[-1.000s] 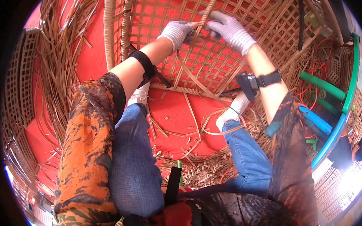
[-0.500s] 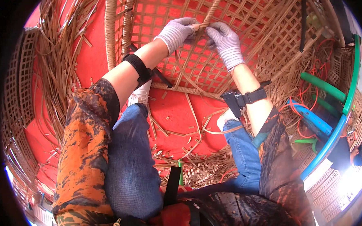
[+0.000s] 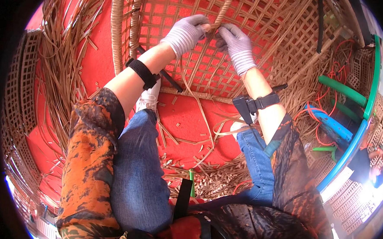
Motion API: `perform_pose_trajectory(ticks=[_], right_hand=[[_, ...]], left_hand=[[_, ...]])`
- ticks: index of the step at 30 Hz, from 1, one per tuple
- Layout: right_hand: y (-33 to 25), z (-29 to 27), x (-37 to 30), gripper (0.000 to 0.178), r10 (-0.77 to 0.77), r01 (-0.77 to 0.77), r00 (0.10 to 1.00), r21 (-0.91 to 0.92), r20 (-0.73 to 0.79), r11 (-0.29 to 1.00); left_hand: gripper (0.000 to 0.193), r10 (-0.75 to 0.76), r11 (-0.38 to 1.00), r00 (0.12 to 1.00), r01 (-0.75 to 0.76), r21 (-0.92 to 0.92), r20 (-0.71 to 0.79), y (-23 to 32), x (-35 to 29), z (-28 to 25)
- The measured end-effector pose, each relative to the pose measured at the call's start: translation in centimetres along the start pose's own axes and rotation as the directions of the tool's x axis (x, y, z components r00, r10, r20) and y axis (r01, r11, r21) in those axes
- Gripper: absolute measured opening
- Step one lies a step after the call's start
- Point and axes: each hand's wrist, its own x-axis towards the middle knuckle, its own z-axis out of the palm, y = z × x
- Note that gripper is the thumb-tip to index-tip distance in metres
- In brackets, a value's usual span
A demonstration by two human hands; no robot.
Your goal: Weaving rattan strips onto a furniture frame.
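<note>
- Thumb and fingertips of your left hand are pressing together, clamping a tan strip against the wrapped bar; the thumb tip is showing bare beyond the pale knit glove.
- Your right hand, gloved the same way, is meeting the wrapped bar from its right side; its fingers are curling toward the strip, but you are hiding their tips from view, so I cannot tell whether they are pinching or only touching.
- Both your hands are sitting just beside each other, one on each side of the wrapped bar, with only a small gap between them.
- Tight coils of tan strip are covering the far part of the wrapped bar, while its thinner part nearer you is showing no such coils.
- An open-lattice woven panel is spreading behind the wrapped bar and to both sides of it, with red floor covering showing through its holes.
- A loose strip is dangling below the wrapped bar, curving down toward the floor between your feet.
- A thick bundle of strips is lying well to the left of the wrapped bar.
</note>
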Motion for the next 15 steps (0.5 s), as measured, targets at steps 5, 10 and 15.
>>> perform_pose_trajectory(ticks=[5,10,15], right_hand=[[-0.7,-0.1,0.9,0.023,-0.012,0.016,0.998,-0.062,0.063,0.998],[-1.6,-0.6,2.7,0.03,0.01,0.016,0.975,-0.116,0.223,0.993],[-2.3,-1.1,3.7,0.031,0.083,0.001,0.881,-0.178,0.465,0.984]], left_hand=[[0.02,-0.265,0.859,0.959,0.281,-0.428,0.098,-2.3,1.2,0.1],[0.023,-0.299,0.854,0.944,0.33,-0.401,0.14,-3.0,1.9,0.2],[0.039,-0.445,0.876,0.895,0.44,-0.198,0.021,-2.4,3.1,1.0]])
